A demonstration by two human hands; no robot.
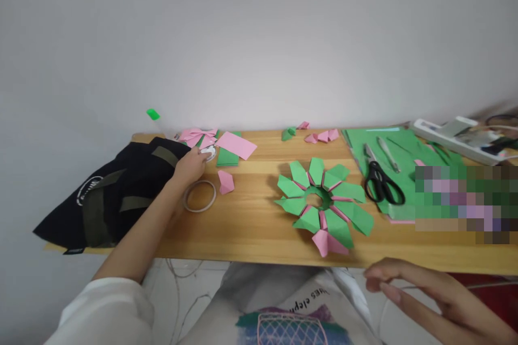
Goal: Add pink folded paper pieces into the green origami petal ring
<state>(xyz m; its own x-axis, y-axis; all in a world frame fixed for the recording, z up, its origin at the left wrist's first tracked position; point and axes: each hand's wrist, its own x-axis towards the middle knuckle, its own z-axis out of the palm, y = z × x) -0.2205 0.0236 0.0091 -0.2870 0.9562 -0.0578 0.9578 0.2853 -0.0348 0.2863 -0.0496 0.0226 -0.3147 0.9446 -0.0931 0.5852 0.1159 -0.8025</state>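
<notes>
My left hand [190, 166] reaches across the wooden table [251, 226] to its back left. Its fingers close on a small white object [210, 153] that I cannot name, beside a pile of pink folded paper [198, 136]. A clear tape ring [199, 196] lies just in front of that hand. My right hand [421, 288] hovers below the table's front edge with fingers stretched out and empty. Between the hands sits a round green and pink origami wreath [324, 202].
A black bag [117, 188] covers the table's left end. Green sheets [229, 156] with a pink sheet [237, 145] lie at the back. Black scissors [380, 180] rest on green paper [404, 156] at the right. A white power strip [457, 137] is far right.
</notes>
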